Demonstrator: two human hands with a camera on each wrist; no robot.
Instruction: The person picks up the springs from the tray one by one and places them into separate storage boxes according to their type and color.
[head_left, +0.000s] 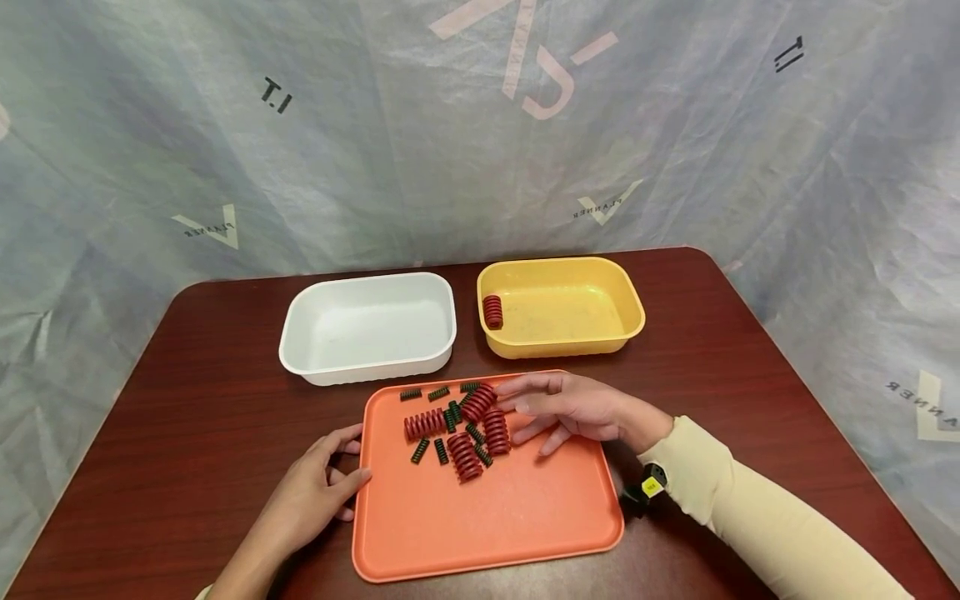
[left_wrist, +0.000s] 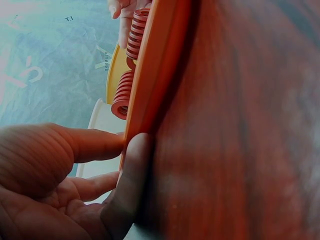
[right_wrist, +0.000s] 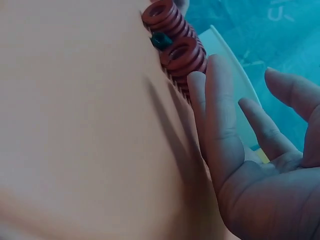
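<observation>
An orange tray (head_left: 487, 525) lies on the table with several large red springs (head_left: 425, 424) and several small dark green springs (head_left: 420, 451) grouped on its far left part. My left hand (head_left: 311, 492) grips the tray's left rim. In the left wrist view, its thumb is on the inner side and a finger (left_wrist: 131, 175) on the outer side of the rim. Over the tray, my right hand (head_left: 573, 406) has its fingers spread beside the red springs. Its fingertips are close to the nearest coils; whether they touch is unclear, and nothing is held.
Behind the tray stand a white bin (head_left: 367, 367) at left and a yellow bin (head_left: 570, 343) at right. One red spring (head_left: 492, 312) is in the yellow bin's left end. A grey sheet (head_left: 480, 167) hangs behind the dark red table (head_left: 187, 400).
</observation>
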